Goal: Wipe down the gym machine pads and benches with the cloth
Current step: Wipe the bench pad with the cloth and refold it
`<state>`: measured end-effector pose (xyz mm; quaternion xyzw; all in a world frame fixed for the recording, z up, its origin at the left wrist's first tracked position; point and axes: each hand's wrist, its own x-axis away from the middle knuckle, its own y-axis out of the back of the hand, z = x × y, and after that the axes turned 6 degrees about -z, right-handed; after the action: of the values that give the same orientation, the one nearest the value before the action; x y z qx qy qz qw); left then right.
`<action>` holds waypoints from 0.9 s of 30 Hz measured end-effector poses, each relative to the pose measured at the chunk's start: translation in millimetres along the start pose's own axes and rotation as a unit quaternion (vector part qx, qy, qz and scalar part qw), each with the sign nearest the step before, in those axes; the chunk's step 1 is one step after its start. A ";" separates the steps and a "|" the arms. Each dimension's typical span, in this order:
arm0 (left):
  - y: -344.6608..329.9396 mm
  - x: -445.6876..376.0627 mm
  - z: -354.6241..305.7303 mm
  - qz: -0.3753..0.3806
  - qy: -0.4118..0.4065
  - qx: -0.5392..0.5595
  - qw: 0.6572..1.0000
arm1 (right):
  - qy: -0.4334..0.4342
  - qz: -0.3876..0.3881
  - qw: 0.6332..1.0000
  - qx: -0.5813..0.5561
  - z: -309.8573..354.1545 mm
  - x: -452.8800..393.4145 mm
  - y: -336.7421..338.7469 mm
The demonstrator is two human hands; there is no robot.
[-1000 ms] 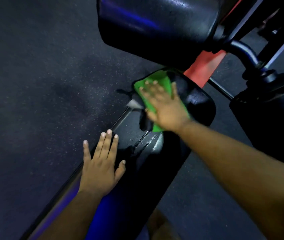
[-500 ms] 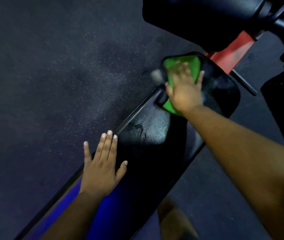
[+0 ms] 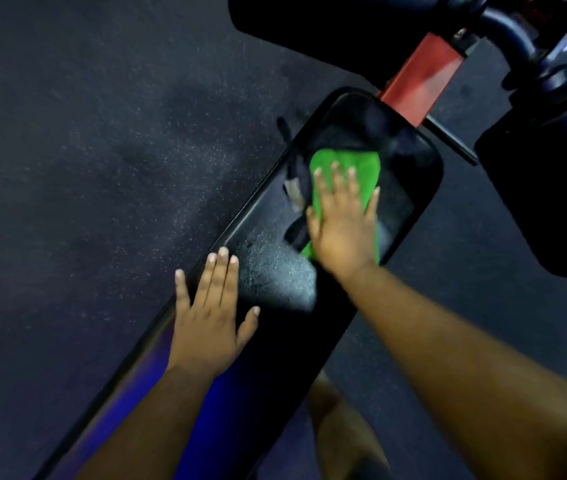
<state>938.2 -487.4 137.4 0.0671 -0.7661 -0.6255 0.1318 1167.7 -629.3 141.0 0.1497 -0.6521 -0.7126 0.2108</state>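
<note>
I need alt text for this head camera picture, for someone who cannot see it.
A right hand presses a green cloth flat on a black bench pad, while the left hand rests flat on its near edge, above dark speckled floor.

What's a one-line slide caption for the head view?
Right hand presses a green cloth flat on the black bench pad while the left hand rests open on its edge.

Right hand with green cloth slides back from the far rim of the bench pad toward the person; more bare pad now shows beyond the cloth. View shifts slightly.
</note>
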 end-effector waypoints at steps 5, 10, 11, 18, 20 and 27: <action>-2.5 -17.2 -18.0 0.000 -0.005 0.011 1.000 | 0.236 0.072 0.969 -0.007 -15.1 114.7 0.2; -4.3 -52.3 -33.6 -0.005 -0.043 0.014 0.999 | 0.066 0.077 0.994 0.029 -97.8 49.8 6.7; -5.4 -60.0 -36.3 -0.007 -0.047 0.014 0.999 | 0.014 0.067 0.997 0.024 -104.1 30.6 10.7; -6.1 -131.4 -50.8 -0.036 -0.057 -0.001 0.998 | 0.013 0.029 0.999 -0.005 -50.3 -120.3 8.4; -6.7 -147.4 -54.6 -0.026 -0.067 -0.012 0.997 | 0.056 0.041 0.997 -0.015 -52.9 -143.4 12.6; -6.2 -157.0 -54.7 0.009 -0.085 -0.053 0.995 | -0.151 -0.026 0.986 -0.067 -118.5 -85.6 15.9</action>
<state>1103.6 -498.2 122.8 0.0000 -0.7409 -0.6674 0.0751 1301.5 -690.5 139.1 0.0434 -0.6233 -0.7743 0.1006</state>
